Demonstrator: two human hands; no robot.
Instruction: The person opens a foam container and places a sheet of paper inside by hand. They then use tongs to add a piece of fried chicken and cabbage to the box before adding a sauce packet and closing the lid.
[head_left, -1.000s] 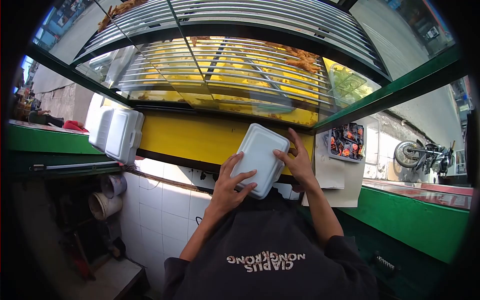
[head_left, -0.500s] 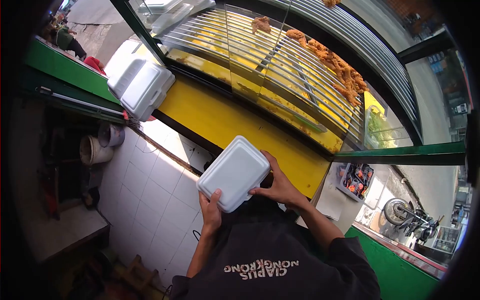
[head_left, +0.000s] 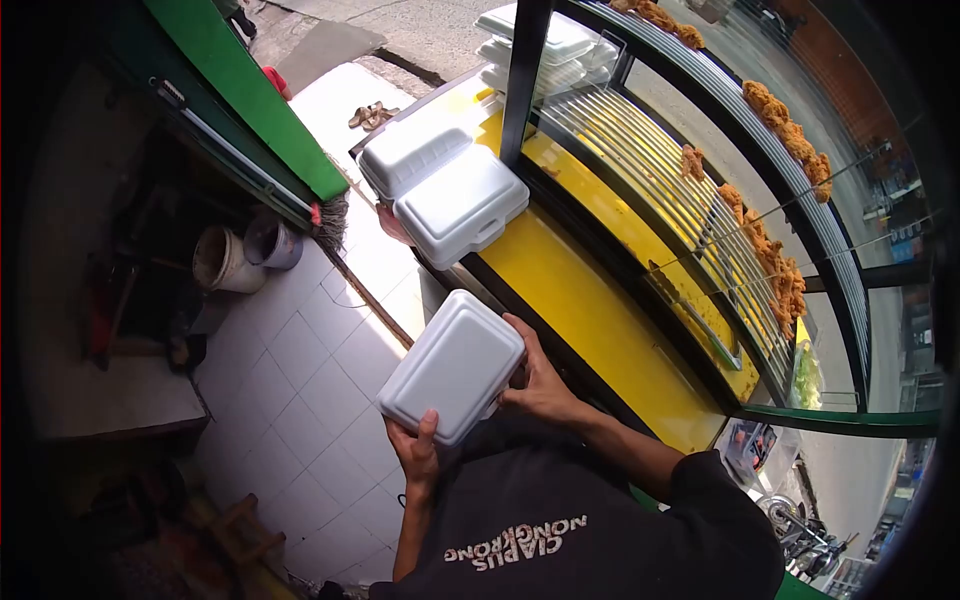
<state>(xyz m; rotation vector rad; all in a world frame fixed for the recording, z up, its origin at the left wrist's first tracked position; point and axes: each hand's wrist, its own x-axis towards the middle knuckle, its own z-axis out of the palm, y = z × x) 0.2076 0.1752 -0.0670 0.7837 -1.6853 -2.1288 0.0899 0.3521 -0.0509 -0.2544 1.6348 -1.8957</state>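
A closed white foam takeaway box [head_left: 455, 365] is held in front of my chest, lid up and turned at an angle. My left hand [head_left: 413, 450] grips its near left corner, thumb on the lid and fingers underneath. On the right side, my right hand [head_left: 540, 385] closes round the edge by the front tab; some of its fingertips are hidden behind the box. Beyond the box, several more white foam boxes [head_left: 460, 200] rest at the left end of the yellow counter [head_left: 590, 320].
A glass display case with metal racks [head_left: 640, 150] holds fried chicken [head_left: 765, 250] on the right. More foam boxes [head_left: 545, 45] are stacked behind its post. A broom [head_left: 330, 220] and buckets [head_left: 228, 258] stand at left by the white tiled floor [head_left: 310, 400].
My view has swung left, so the counter and display case sit further right in it. Both hands keep their hold on the closed foam box.
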